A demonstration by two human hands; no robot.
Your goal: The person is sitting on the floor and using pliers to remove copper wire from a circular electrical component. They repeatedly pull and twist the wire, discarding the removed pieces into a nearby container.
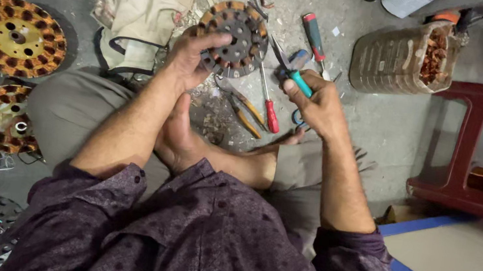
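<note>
- the left hand (192, 57) is clamped on the near-left edge of a round motor stator (233, 38), fingers curled over the rim, thumb underneath as far as can be told; the stator is tipped up off the floor at the far centre of the scene, just beyond the person's bare foot (187, 142).
- the right hand (319, 106) is closed around a teal-handled tool (294, 79), its metal tip aimed at the right edge of the stator; whether the tip touches the windings cannot be told.
- for this step a firm left-hand hold looks most important: the disc should not turn or rock while the tip works at a slot, so bracing its lower edge against the floor or foot would help.
- the tip is best kept shallow and moved away from the left fingers, since they sit close to the working edge.
- a red-handled screwdriver (268, 104) and yellow-handled pliers (244, 113) lie just near of the stator, between the hands, easy to reach.
- another screwdriver with a red and green handle (314, 36) lies to the far right of the stator, and a plastic jar of copper scrap (404, 58) further right.
- wound stators (14, 36) lie well apart on the left, beside a cloth bag (142, 5).
</note>
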